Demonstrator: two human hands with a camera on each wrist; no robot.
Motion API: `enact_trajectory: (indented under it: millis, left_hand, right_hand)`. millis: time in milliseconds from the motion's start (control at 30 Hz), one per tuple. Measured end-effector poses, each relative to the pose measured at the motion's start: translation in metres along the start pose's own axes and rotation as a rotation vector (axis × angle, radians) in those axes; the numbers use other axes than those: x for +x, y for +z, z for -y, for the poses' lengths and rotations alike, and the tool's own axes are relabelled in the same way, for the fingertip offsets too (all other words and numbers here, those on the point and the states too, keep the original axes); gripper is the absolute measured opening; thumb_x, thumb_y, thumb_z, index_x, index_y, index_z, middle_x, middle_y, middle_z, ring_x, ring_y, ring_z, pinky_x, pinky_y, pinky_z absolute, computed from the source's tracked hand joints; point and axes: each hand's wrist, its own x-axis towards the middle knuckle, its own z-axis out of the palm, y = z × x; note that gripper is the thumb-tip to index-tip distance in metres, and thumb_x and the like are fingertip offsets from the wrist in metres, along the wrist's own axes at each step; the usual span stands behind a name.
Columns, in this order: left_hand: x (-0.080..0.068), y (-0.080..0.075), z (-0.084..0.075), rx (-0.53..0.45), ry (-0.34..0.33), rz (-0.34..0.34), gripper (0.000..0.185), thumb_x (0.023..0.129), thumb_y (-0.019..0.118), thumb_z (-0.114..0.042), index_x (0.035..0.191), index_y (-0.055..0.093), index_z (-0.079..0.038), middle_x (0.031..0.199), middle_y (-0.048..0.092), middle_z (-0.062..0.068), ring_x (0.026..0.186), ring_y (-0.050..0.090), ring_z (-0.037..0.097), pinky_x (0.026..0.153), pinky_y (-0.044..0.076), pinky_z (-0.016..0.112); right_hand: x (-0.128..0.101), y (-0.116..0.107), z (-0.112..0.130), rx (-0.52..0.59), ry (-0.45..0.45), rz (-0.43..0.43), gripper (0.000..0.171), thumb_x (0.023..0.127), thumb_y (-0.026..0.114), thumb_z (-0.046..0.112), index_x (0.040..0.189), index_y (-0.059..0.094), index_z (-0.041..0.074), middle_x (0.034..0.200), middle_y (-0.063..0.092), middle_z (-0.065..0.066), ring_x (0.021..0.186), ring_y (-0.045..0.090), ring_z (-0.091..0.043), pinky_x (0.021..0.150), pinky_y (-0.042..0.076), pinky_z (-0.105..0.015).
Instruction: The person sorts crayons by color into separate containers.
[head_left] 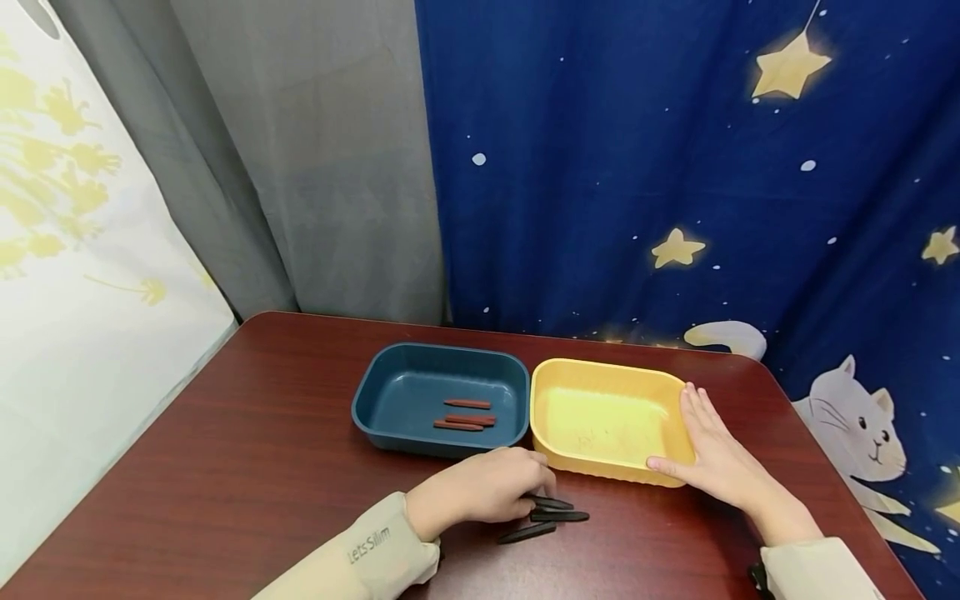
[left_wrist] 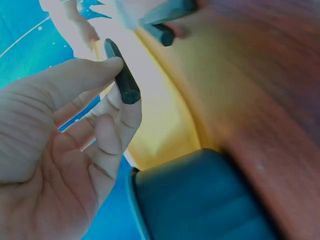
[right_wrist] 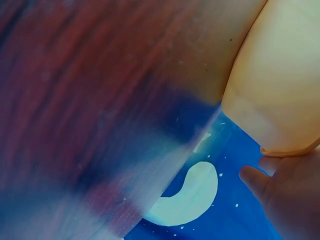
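Observation:
In the left wrist view, my left hand (head_left: 483,487) pinches a black crayon (left_wrist: 123,75) between thumb and fingertips. In the head view that hand is low over the table, in front of the gap between the two trays. Several more black crayons (head_left: 558,517) lie loosely together by its fingers. My right hand (head_left: 723,458) rests against the right end of the yellow tray (head_left: 600,408), fingers along its rim and thumb at the front corner. Left of it, the dark blue tray (head_left: 405,396) holds several reddish-brown crayons (head_left: 467,404) on its floor.
Both trays stand side by side on a dark reddish wooden table (head_left: 285,433). Behind its far edge hang a grey curtain (head_left: 337,167) and a blue star-patterned curtain (head_left: 570,167). A white cloth with yellow print (head_left: 82,292) hangs at the left.

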Motion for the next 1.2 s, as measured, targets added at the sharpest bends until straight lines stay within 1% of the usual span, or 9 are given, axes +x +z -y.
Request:
enact_trajectory:
  millis: [233, 433, 567, 700, 800, 933, 1033, 1167, 1200]
  left_hand:
    - [0.007, -0.009, -0.003, 0.017, 0.052, -0.023, 0.023, 0.087, 0.070, -0.006, 0.105, 0.074, -0.018, 0.097, 0.067, -0.009, 0.083, 0.056, -0.004, 0.072, 0.044, 0.007]
    - [0.015, -0.019, -0.004, 0.011, 0.051, -0.029, 0.023, 0.089, 0.069, -0.006, 0.109, 0.074, -0.016, 0.093, 0.064, -0.007, 0.077, 0.053, -0.002, 0.069, 0.042, 0.008]
    - [0.019, -0.022, -0.004, 0.006, 0.039, -0.032, 0.024, 0.090, 0.067, -0.006, 0.111, 0.074, -0.015, 0.093, 0.063, -0.006, 0.077, 0.052, 0.000, 0.070, 0.042, 0.009]
    - [0.025, -0.023, -0.001, 0.013, 0.052, -0.047, 0.024, 0.091, 0.066, -0.007, 0.111, 0.074, -0.016, 0.095, 0.064, -0.006, 0.080, 0.055, 0.000, 0.072, 0.044, 0.009]
    - [0.032, -0.023, 0.001, 0.027, 0.059, -0.061, 0.023, 0.091, 0.066, -0.007, 0.110, 0.074, -0.016, 0.096, 0.065, -0.005, 0.082, 0.058, 0.001, 0.073, 0.045, 0.010]
    - [0.043, -0.026, 0.004, 0.036, 0.055, -0.065, 0.023, 0.091, 0.065, -0.008, 0.110, 0.074, -0.016, 0.093, 0.065, -0.005, 0.079, 0.056, 0.002, 0.072, 0.044, 0.010]
    - [0.052, -0.028, 0.006, 0.035, 0.055, -0.059, 0.024, 0.091, 0.064, -0.008, 0.111, 0.074, -0.016, 0.092, 0.064, -0.004, 0.076, 0.053, 0.002, 0.071, 0.043, 0.010]
    - [0.063, -0.030, 0.009, 0.026, 0.063, -0.057, 0.026, 0.091, 0.063, -0.007, 0.113, 0.074, -0.015, 0.092, 0.064, -0.003, 0.076, 0.053, 0.003, 0.071, 0.042, 0.011]
    - [0.066, -0.029, 0.010, 0.026, 0.067, -0.062, 0.026, 0.090, 0.063, -0.006, 0.113, 0.074, -0.015, 0.092, 0.064, -0.002, 0.076, 0.053, 0.004, 0.071, 0.041, 0.011]
  right_hand:
    - [-0.001, 0.001, -0.001, 0.005, 0.003, -0.001, 0.117, 0.085, 0.070, 0.056, 0.155, 0.002, -0.010, 0.164, -0.003, -0.029, 0.154, -0.008, -0.040, 0.124, -0.010, -0.036]
    - [-0.001, 0.000, 0.000, 0.004, 0.006, -0.005, 0.118, 0.085, 0.070, 0.056, 0.155, 0.002, -0.010, 0.164, -0.003, -0.028, 0.154, -0.009, -0.040, 0.124, -0.010, -0.036]
    - [0.000, 0.000, 0.001, 0.002, -0.002, -0.008, 0.117, 0.085, 0.070, 0.056, 0.155, 0.003, -0.010, 0.164, -0.002, -0.028, 0.154, -0.008, -0.040, 0.124, -0.011, -0.032]
    - [0.000, 0.001, 0.001, -0.010, -0.006, -0.011, 0.117, 0.085, 0.070, 0.056, 0.155, 0.004, -0.011, 0.164, -0.001, -0.029, 0.154, -0.007, -0.041, 0.120, -0.014, -0.024]
    - [-0.001, 0.001, 0.000, -0.015, -0.014, -0.019, 0.117, 0.085, 0.071, 0.055, 0.154, 0.005, -0.012, 0.164, 0.000, -0.029, 0.154, -0.006, -0.041, 0.117, -0.016, -0.018]
    - [-0.001, 0.002, 0.000, -0.016, -0.022, -0.023, 0.117, 0.084, 0.071, 0.055, 0.154, 0.006, -0.012, 0.164, 0.000, -0.030, 0.154, -0.006, -0.041, 0.115, -0.017, -0.015]
    - [-0.001, 0.002, 0.000, -0.012, -0.011, -0.017, 0.117, 0.084, 0.071, 0.055, 0.154, 0.005, -0.012, 0.164, 0.000, -0.029, 0.154, -0.006, -0.042, 0.118, -0.015, -0.020]
    - [-0.001, 0.001, 0.001, -0.009, 0.000, -0.013, 0.117, 0.084, 0.071, 0.055, 0.154, 0.006, -0.012, 0.164, 0.000, -0.030, 0.154, -0.005, -0.042, 0.125, -0.007, -0.037]
    - [-0.001, 0.001, 0.001, -0.010, 0.000, -0.012, 0.117, 0.083, 0.071, 0.055, 0.154, 0.006, -0.012, 0.164, 0.001, -0.030, 0.153, -0.005, -0.043, 0.125, -0.006, -0.040]
